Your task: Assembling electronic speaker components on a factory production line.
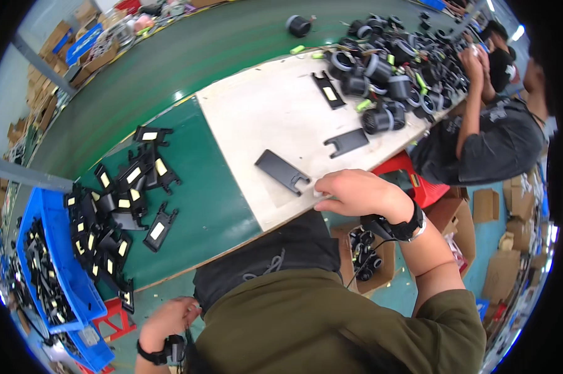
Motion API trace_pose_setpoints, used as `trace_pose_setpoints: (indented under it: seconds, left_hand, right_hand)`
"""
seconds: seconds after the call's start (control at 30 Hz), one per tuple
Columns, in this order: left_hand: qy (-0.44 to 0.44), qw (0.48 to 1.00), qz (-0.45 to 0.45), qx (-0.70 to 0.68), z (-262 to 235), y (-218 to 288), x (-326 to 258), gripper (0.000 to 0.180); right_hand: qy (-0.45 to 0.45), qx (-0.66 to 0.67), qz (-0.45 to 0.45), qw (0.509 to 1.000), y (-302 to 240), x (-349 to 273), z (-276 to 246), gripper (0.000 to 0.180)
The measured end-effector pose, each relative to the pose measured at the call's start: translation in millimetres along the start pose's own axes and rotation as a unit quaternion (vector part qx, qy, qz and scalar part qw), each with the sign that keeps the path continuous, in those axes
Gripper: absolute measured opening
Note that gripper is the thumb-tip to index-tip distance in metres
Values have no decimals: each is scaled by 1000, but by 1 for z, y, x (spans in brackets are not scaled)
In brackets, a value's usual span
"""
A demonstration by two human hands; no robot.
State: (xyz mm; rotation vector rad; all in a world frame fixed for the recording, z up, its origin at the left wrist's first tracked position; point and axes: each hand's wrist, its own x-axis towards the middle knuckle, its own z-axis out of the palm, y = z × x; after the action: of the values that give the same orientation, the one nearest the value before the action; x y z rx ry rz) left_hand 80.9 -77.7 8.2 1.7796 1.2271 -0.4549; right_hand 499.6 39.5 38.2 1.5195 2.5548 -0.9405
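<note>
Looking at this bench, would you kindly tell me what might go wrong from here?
The right hand is beside a flat black plate near the front edge of the table; a nudge might knock it off. The lowest plate of the heap on the left sits at that edge too and could slip. The piled round black parts might roll.

From here, the 3 black plates (281, 171) on the smooth pale board (238, 112) look matt plastic, the blue bin (54, 212) shinier plastic; the olive shirt (331, 311) is matt cloth, the carton (486, 206) dull cardboard.
</note>
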Motion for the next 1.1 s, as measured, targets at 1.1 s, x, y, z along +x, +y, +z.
trace_pose_setpoints:
  seconds: [1.1]
  left_hand:
    - [16,540,213,-814,-92,124,170,37]
  right_hand:
    - [442,60,-57,893,-6,65,0,13]
